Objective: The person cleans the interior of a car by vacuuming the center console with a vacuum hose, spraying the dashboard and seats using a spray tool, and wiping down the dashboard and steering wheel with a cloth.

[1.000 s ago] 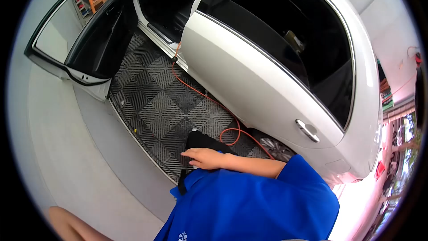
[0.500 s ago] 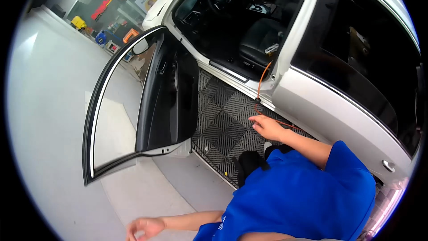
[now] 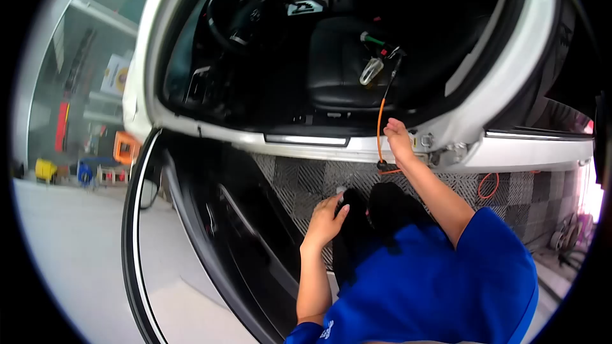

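My right hand (image 3: 399, 141) is held out at the lower edge of the car's doorway, beside an orange hose (image 3: 381, 121). Its fingers are loosely bent and nothing shows in them. My left hand (image 3: 326, 222) hangs above my legs, near the inner side of the opened car door (image 3: 236, 236), thumb apart from the fingers and holding nothing. On the black front seat (image 3: 331, 57) lies a hose-fed tool (image 3: 372, 70) with a clear part and a green end. The hose runs from it over the door sill (image 3: 306, 141) to the floor.
The opened door stands at my left. Dark grid floor tiles (image 3: 293, 178) lie below me, with an orange hose loop (image 3: 489, 186) at the right. A steering wheel (image 3: 213, 16) is inside the car. Yellow, blue and orange items (image 3: 126, 148) stand at the far left.
The view has turned and moved closer to the car seat. My left hand has come from low at the left to before my body. My right hand has reached forward to the doorway.
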Motion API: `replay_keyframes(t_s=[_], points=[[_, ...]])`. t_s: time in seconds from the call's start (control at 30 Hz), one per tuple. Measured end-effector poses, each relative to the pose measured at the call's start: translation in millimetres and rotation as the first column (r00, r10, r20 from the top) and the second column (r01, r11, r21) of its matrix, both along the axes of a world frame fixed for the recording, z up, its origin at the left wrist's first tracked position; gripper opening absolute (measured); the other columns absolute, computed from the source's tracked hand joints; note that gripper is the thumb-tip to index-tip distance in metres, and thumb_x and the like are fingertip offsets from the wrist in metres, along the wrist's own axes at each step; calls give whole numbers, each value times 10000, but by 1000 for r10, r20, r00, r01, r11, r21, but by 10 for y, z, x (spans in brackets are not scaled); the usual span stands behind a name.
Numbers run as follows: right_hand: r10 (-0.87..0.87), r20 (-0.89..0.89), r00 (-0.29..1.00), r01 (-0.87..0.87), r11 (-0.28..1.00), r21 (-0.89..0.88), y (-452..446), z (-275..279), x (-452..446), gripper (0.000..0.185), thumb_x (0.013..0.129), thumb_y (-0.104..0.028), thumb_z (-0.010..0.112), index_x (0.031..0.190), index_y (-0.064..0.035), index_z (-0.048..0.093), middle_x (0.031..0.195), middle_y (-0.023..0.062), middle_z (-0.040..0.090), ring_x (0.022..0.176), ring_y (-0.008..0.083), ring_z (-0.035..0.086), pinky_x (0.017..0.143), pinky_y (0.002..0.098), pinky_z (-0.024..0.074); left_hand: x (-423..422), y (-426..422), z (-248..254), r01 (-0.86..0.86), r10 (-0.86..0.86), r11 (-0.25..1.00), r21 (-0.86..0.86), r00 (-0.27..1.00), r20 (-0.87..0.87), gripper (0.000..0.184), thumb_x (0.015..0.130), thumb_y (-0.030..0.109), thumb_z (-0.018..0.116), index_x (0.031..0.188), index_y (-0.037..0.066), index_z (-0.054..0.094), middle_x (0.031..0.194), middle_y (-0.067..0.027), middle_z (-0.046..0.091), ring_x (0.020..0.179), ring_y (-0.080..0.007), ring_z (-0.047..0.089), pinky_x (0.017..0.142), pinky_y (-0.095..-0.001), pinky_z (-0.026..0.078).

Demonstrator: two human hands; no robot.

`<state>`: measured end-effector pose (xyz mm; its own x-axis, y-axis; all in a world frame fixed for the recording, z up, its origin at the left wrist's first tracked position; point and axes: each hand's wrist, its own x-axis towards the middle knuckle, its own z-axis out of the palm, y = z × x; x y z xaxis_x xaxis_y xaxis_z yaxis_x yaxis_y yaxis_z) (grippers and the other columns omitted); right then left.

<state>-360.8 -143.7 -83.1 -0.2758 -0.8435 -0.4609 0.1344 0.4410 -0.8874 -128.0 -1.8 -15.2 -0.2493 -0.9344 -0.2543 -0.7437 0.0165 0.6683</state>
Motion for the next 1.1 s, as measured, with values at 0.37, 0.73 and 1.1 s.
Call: replay_keyframes(t_s=[0.37, 0.73, 1.1], points=[[-391, -640, 662, 348, 916, -199, -2200, -1639, -168, 625, 827, -156, 595, 1326, 123, 342, 1343, 311, 400, 1296, 411, 351, 1098, 395, 277, 646, -3121, -1824, 69, -76, 995, -72, 992, -98, 294, 942, 182, 516, 1134, -24, 601, 1147, -233, 600, 1107, -376, 548, 963, -411, 421], [-581, 14, 814, 578, 812, 79, -2873, -2372, -848, 230, 891, -220, 638, 1001, -56, 520, 690, 42, 571, 478, 116, 549, 401, 244, 415, 66, -6291, -3448, -200, 341, 891, -409, 888, 309, 525, 951, 314, 467, 1351, -18, 397, 1371, -237, 418, 1230, -400, 437, 1037, -436, 361], [-178, 129, 975, 171, 983, 70, -3507, -1426, -183, 425, 931, -67, 493, 1325, -11, 344, 1196, 163, 558, 774, 244, 690, 487, 262, 538, -232, -6696, -3572, -332, 561, 754, -568, 774, 293, 462, 939, 278, 435, 1334, 38, 444, 1258, -162, 544, 1087, -340, 549, 896, -431, 446]])
